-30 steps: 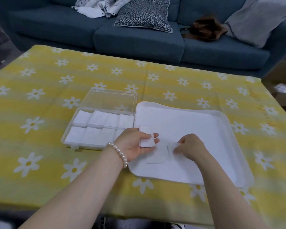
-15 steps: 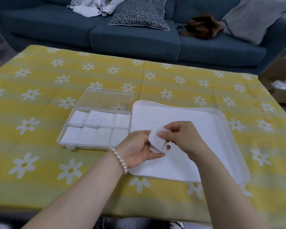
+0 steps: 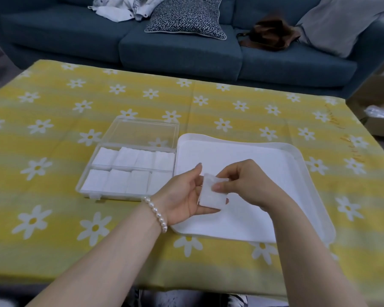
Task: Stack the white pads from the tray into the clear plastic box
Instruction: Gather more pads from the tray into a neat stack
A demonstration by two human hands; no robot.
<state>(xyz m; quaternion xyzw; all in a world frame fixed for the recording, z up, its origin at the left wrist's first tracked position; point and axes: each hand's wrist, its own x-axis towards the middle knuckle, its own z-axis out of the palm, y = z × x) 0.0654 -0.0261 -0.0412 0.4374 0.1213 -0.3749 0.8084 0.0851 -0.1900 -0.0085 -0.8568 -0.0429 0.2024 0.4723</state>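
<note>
Both hands are holding a small stack of square white pads (image 3: 211, 193) above the shallow white plastic tray (image 3: 302, 165): the left hand (image 3: 184, 196) is cradling it underneath while the right hand (image 3: 242, 185) is pinching its top, probably squaring the edges before boxing. The clear plastic compartment box (image 3: 129, 171) is lying open just left, nearly full; white on white is making any remaining pads hard to make out.

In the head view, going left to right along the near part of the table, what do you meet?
Clear plastic box → pearl bracelet → left hand → white pads held between both hands → right hand → far rim of the tray.
</note>
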